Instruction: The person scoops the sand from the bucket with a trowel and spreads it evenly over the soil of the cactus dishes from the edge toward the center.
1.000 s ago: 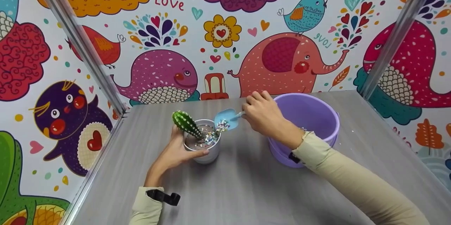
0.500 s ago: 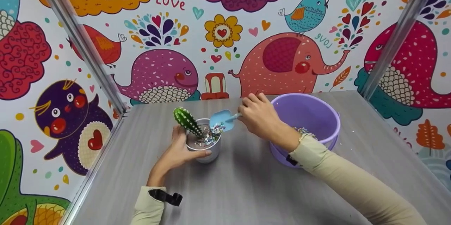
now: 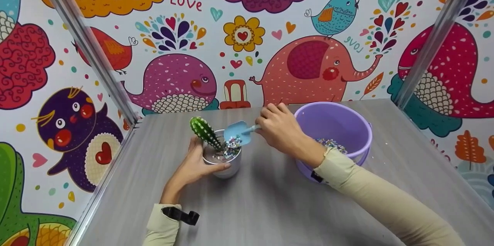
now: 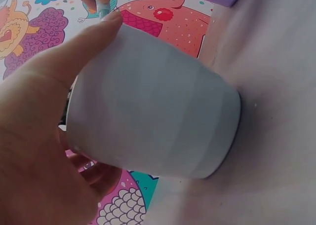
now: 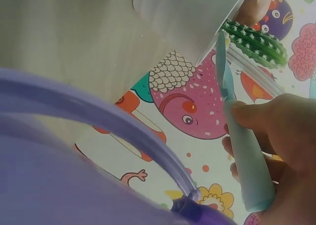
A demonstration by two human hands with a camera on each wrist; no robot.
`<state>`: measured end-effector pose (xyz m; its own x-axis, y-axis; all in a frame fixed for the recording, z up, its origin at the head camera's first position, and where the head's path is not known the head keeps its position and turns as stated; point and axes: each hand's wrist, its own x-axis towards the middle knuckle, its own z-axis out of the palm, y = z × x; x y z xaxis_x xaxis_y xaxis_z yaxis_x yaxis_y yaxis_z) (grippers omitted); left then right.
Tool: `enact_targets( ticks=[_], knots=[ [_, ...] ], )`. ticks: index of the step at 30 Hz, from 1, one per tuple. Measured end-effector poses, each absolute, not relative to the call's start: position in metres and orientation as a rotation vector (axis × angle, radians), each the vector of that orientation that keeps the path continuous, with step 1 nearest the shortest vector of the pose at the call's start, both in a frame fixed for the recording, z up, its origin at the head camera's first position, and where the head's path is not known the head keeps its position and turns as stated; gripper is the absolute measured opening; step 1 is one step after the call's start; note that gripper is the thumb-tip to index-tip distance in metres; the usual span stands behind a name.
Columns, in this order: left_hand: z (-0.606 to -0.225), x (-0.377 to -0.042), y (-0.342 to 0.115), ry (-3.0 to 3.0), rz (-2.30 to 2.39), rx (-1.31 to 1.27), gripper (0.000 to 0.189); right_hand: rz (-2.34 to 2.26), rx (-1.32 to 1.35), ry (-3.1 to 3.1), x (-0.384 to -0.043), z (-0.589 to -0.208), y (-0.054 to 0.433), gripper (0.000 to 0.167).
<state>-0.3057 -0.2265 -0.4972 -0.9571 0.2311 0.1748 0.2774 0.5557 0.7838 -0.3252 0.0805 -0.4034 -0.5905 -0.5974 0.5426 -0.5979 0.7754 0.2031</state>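
Observation:
My left hand grips a white pot around its side, thumb near the rim. A green cactus leans to the left in the pot, with brown soil and multicoloured pebbles on the right part of the surface. With curled fingers my right hand holds a light blue toy shovel by its handle. The shovel's blade lies over the pot's right rim, tilted towards the cactus, with pebbles at its lower edge. The blade's far tip is hidden in the right wrist view.
To the right stands a purple bucket with more pebbles at its bottom, partly covered by my right forearm. Its handle crosses the right wrist view. A patterned wall rises behind the grey table.
My right hand and the shovel have moved left, so the blade is now over the pot. Pebbles have slid off it into the pot. The left hand has barely moved.

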Motion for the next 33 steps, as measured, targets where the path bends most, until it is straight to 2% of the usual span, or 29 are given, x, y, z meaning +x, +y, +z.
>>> enact_targets(
  ticks=[5, 15, 21, 25, 33],
  knots=[
    [-0.496, -0.305, -0.227, -2.716, -1.402, -0.472, 0.136, -0.002, 0.878, -2.344, -0.325, -0.404, 0.076, 0.022],
    [-0.498, -0.306, -0.218, -2.721, -1.388, -0.358, 0.137, -0.004, 0.859, -2.292, -0.325, -0.406, 0.07, 0.023],
    [-0.497, -0.307, -0.219, -2.697, -1.388, -0.395, 0.129, 0.005, 0.833, -2.296, -0.325, -0.405, 0.071, 0.027],
    [-0.497, -0.308, -0.222, -2.701, -1.381, -0.398, 0.131, 0.024, 0.811, -2.316, -0.325, -0.405, 0.073, 0.029],
    [-0.496, -0.308, -0.227, -2.673, -1.415, -0.457, 0.125, 0.065, 0.8, -2.318, -0.325, -0.406, 0.073, 0.024]
  ],
)
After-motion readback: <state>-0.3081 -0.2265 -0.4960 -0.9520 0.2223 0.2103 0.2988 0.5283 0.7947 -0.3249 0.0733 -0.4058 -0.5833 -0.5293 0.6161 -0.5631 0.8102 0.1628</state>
